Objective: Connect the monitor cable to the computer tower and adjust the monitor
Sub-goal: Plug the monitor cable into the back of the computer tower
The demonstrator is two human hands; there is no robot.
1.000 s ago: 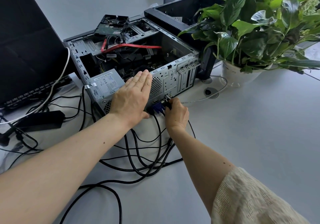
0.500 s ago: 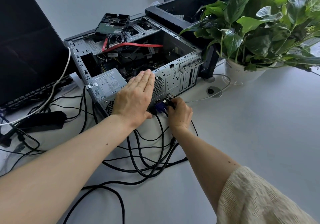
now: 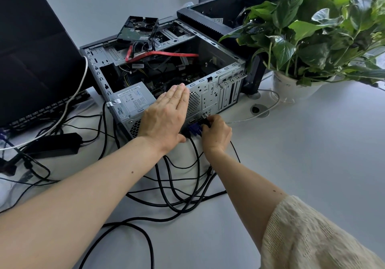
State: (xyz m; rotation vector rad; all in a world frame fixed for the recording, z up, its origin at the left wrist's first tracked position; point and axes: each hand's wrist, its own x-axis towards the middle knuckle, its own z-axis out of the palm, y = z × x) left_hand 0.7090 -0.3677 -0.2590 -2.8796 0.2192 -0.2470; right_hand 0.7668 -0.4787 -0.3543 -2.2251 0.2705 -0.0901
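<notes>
The computer tower lies on its side on the white desk, its side panel off and its rear panel facing me. My left hand rests flat on the rear panel, fingers straight and together, holding nothing. My right hand pinches the black monitor cable plug at a port low on the rear panel. A blue VGA connector sits right beside it, between my two hands. The dark monitor stands at the far left, partly out of frame.
Several black cables loop over the desk in front of the tower. A black power brick and a keyboard lie at the left. A potted plant stands at the right, with a second black case behind the tower.
Both hands stay in place at the rear panel. The view has shifted slightly; the right hand's fingers work at the plug with little visible movement.
</notes>
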